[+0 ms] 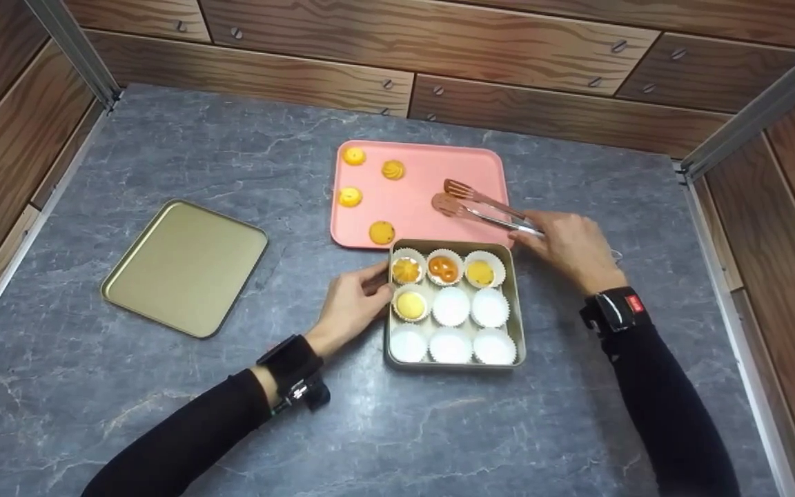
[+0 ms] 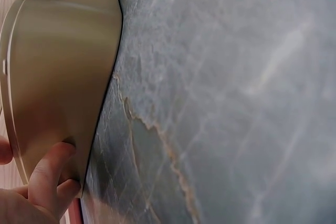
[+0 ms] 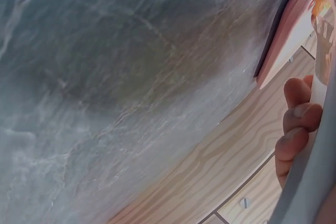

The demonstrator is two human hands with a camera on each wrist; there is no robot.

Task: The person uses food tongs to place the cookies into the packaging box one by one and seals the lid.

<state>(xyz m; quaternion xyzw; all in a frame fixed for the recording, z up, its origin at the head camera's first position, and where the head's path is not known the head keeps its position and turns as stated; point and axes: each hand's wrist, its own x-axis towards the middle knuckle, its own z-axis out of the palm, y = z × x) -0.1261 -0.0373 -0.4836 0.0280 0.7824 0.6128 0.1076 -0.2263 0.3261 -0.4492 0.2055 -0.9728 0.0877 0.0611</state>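
My right hand (image 1: 570, 248) grips metal tongs (image 1: 491, 215); their spread tips are over the pink tray (image 1: 411, 221), one overlapping a brown round cookie (image 1: 441, 203). My left hand (image 1: 349, 307) holds the left side of a gold square tin (image 1: 456, 366), thumb at the rim and fingers against its outer wall, as the left wrist view shows. White paper cups (image 1: 450, 306) line the tin in rows. The back row holds a star-shaped cookie (image 1: 406, 270), a pretzel-shaped cookie (image 1: 443, 269) and a yellow cookie (image 1: 480, 273). A pale yellow cookie (image 1: 410, 304) fills the middle row's left cup.
Along the tray's left part lie two small yellow cookies (image 1: 354, 155), a swirled cookie (image 1: 393, 170) and a flat round cookie (image 1: 381, 232). The gold lid (image 1: 187, 269) lies at the left of the grey marbled table (image 1: 287, 442). Wood-patterned panels (image 1: 508, 41) border the table.
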